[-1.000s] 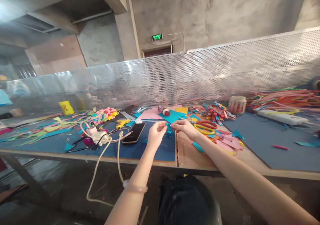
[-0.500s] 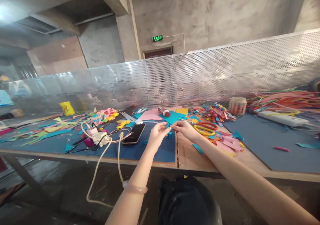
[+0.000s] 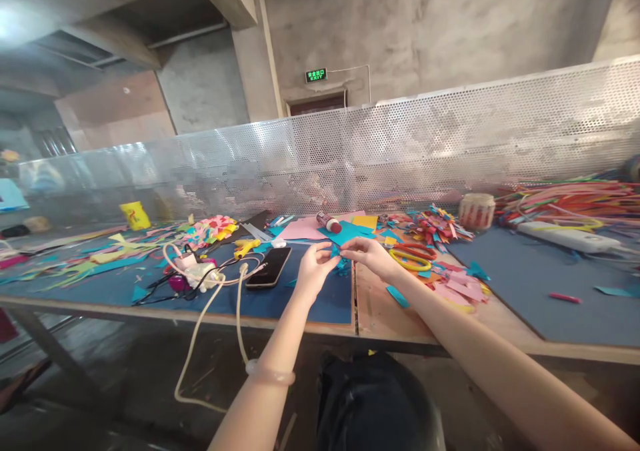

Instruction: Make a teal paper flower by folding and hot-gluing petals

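Both my hands meet above the worktable's middle seam. My left hand (image 3: 314,269) pinches a small teal paper piece (image 3: 336,253) with thumb and fingers. My right hand (image 3: 369,256) pinches the same piece from the other side. A translucent bangle sits on my left wrist (image 3: 269,373). Just below the hands a teal paper scrap (image 3: 343,267) lies on the blue mat. Yellow-handled scissors (image 3: 410,259) rest right of my right hand. A black phone (image 3: 269,267) lies left of my left hand.
A glue stick (image 3: 329,222) lies on pink and teal sheets behind the hands. Cables and a charger (image 3: 197,277) trail off the table's left front edge. Paper scraps (image 3: 457,284), a striped roll (image 3: 476,211), colored strips (image 3: 565,201) and a perforated metal screen (image 3: 450,144) fill the right and back.
My two hands have drawn slightly closer together around the teal piece, with small finger movements. Everything on the table has stayed where it was.
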{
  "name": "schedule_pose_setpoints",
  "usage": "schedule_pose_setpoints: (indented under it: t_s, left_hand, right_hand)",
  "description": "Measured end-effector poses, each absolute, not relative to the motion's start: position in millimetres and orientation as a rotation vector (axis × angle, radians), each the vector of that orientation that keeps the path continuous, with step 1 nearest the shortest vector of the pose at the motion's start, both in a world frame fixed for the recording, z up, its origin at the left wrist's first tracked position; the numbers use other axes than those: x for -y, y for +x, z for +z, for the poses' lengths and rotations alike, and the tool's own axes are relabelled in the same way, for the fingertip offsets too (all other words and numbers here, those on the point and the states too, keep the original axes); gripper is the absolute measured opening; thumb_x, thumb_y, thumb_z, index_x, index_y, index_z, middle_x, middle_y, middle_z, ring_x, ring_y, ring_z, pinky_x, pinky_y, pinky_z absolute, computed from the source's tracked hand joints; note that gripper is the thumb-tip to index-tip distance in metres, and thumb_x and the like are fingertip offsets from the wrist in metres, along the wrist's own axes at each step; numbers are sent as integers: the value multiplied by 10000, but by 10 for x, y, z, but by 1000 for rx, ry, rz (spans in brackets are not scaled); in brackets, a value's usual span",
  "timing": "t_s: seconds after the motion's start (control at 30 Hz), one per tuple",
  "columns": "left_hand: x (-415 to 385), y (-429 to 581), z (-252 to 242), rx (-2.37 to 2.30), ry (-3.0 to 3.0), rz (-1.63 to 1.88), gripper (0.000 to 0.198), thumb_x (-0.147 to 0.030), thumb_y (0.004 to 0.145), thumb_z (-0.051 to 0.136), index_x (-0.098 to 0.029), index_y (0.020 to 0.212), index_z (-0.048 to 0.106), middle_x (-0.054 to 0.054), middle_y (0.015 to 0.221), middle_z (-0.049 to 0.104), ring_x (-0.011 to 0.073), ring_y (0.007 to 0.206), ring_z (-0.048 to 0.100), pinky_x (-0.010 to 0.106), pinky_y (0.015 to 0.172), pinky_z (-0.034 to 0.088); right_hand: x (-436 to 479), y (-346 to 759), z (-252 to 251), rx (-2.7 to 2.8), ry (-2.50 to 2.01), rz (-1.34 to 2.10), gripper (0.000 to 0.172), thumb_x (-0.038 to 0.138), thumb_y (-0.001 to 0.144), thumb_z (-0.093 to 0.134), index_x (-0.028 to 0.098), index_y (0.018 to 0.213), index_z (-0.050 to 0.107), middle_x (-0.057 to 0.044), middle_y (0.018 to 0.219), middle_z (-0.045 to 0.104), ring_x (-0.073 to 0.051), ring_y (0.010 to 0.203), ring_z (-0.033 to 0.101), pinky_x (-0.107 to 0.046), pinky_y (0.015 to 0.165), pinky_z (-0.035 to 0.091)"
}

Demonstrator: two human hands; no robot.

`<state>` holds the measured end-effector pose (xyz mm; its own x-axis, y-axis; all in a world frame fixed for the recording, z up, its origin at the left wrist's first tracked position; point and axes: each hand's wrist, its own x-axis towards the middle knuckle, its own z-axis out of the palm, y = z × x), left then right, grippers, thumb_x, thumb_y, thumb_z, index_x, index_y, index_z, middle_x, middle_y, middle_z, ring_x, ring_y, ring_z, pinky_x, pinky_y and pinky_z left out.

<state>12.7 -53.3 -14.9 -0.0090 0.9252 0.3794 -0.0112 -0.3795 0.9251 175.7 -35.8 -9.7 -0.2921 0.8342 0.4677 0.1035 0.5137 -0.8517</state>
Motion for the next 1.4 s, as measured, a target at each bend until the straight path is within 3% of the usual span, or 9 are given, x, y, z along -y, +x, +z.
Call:
schedule_pose_setpoints:
  t_s: [0.23, 0.57, 1.13, 1.23, 1.4]
  left_hand:
    - [554, 138, -153, -1000, 1486, 1550, 576, -147, 617, 705, -150, 1128, 442, -1, 714, 657, 136, 693, 632, 294, 727, 481]
    - [548, 128, -138, -1094, 1655, 1559, 541, -208, 642, 699, -145, 1122, 458, -1, 715, 660, 140, 694, 614, 262, 655, 421]
    - [564, 132, -167, -1140, 1781, 1555, 571, -239, 641, 708, -159, 1149, 460, 5, 711, 670, 156, 717, 625, 275, 699, 424]
    - [575, 138, -165, -1161, 1812, 1526, 525, -219, 650, 691, -160, 1132, 491, 20, 746, 676, 160, 731, 625, 279, 703, 429]
    - [566, 118, -170, -1186, 1888, 1482, 269, -245, 713, 625, -167, 971, 610, 59, 805, 693, 193, 782, 635, 289, 687, 434]
  right_hand:
    - [369, 1736, -87, 1813, -806, 798, 289, 429, 674, 684, 170, 800, 677, -36, 837, 656, -167, 777, 558, -316, 731, 403]
    - [373, 1737, -92, 1719, -749, 945, 309, 427, 643, 706, 146, 768, 670, -2, 682, 604, -114, 617, 488, -266, 592, 363]
    - [369, 1735, -93, 1684, -779, 993, 285, 410, 628, 710, 143, 714, 653, 2, 657, 596, -103, 587, 471, -255, 566, 350]
    - [375, 1742, -87, 1681, -793, 983, 279, 411, 635, 701, 146, 698, 641, 8, 642, 582, -102, 577, 464, -253, 556, 346]
    - [357, 1750, -95, 1678, -813, 960, 277, 415, 629, 699, 152, 665, 617, 22, 603, 556, -104, 567, 466, -258, 569, 364]
